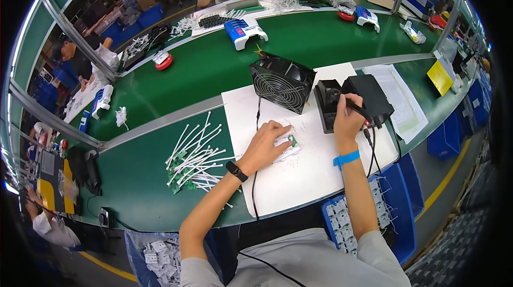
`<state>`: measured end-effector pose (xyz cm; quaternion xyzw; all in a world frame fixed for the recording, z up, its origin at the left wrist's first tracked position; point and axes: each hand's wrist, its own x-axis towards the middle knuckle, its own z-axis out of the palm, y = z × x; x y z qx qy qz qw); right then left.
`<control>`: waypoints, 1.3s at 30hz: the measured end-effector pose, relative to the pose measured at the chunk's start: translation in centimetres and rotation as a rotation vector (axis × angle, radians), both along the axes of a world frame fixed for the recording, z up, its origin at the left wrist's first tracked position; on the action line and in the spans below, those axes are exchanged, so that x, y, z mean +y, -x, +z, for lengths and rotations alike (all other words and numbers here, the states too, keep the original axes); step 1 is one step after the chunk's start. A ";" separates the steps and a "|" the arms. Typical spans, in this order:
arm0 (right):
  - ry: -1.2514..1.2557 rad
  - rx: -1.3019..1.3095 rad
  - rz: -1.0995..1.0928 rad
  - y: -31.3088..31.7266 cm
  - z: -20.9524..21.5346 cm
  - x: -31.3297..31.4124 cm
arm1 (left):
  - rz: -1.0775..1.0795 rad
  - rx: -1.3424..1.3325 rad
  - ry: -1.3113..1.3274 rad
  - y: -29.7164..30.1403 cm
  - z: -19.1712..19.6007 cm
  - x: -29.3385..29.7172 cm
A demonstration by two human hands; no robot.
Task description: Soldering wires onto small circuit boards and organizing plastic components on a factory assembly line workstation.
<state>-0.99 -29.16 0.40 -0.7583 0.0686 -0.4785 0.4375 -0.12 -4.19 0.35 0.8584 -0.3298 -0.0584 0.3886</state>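
Fingers, left hand: pressed flat on a small green circuit board with a white connector, pinning it to the white sheet at centre frame.
Fingers, right hand: closed around the black handle of a soldering iron; the tip is hidden behind the hand, near the black iron stand just right of centre.
Desk: green, with a loose pile of white cable assemblies left of centre.
Fan: 1 black extractor fan stands above the board, grille facing the hands.
Station: black soldering station touching the stand's right side, papers further right.
Bins: 2 blue bins at the lower edge hold white plastic parts.
Risk, burn: the left fingertips lie right at the board, so a hot tip brought in carelessly could likely touch them.
Risk, snag: the cords under the right wrist could drag on the iron and pull the tip off line.
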 end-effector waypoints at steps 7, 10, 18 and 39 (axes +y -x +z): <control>0.175 -0.371 0.104 6.1 -1.1 -0.6 | -0.015 -0.060 0.047 2.5 0.7 1.2; 0.092 -0.156 0.177 8.1 -2.3 0.7 | -0.052 -0.243 -0.066 4.3 0.4 1.9; -0.174 0.062 0.294 8.1 -2.6 1.6 | -0.048 -0.370 -0.143 4.5 -1.0 2.6; -0.354 0.244 0.394 7.5 -2.0 2.5 | -0.153 -0.352 -0.162 2.7 -0.5 3.0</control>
